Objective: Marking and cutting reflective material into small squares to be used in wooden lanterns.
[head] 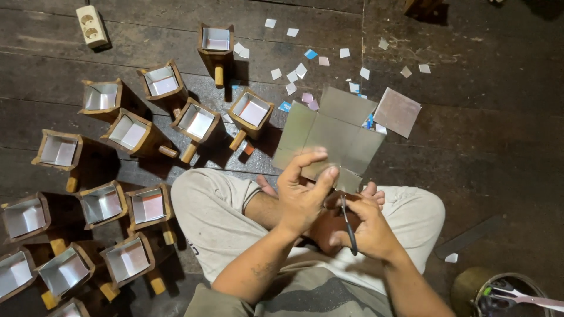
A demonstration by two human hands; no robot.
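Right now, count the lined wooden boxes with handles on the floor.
14 wooden boxes: six in the upper cluster, one far left, seven lower left. Some are cut off by the frame, so more may be hidden.

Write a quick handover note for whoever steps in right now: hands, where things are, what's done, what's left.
Left hand pinches the grey sheet, cut to a cross shape, over the lap.
Right hand holds scissors at the sheet's lower edge.
Wooden boxes with handles, already lined, stand on the floor to the left.
Paper scraps and a spare square lie beyond the sheet.
Left: the held sheet is not yet in a box.
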